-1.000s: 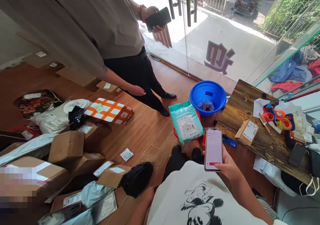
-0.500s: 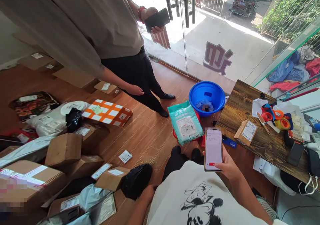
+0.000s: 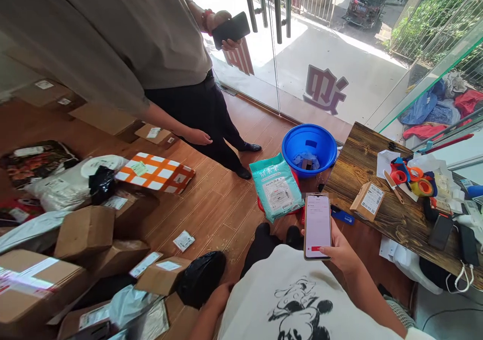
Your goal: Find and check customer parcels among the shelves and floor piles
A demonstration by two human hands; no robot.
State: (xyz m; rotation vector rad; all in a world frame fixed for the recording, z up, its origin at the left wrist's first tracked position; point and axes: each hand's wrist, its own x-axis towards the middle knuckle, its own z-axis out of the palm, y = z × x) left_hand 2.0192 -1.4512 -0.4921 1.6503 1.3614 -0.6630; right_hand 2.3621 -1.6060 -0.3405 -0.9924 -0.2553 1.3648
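One blue plastic basin [image 3: 309, 146] is seen on the wooden floor [image 3: 222, 199], with small scraps lying inside. Beside it, a pale green printed bag [image 3: 276, 186] is propped. A lit phone [image 3: 317, 226] is gripped upright in the right hand [image 3: 341, 252], fingers wrapped around its edge, just beside the dark-grained counter [image 3: 362, 179]. The left hand [image 3: 221, 294] is rested against a glossy black bag [image 3: 200, 277]; whether its grip is closed cannot be told. Cardboard boxes [image 3: 85, 232] are scattered nearby.
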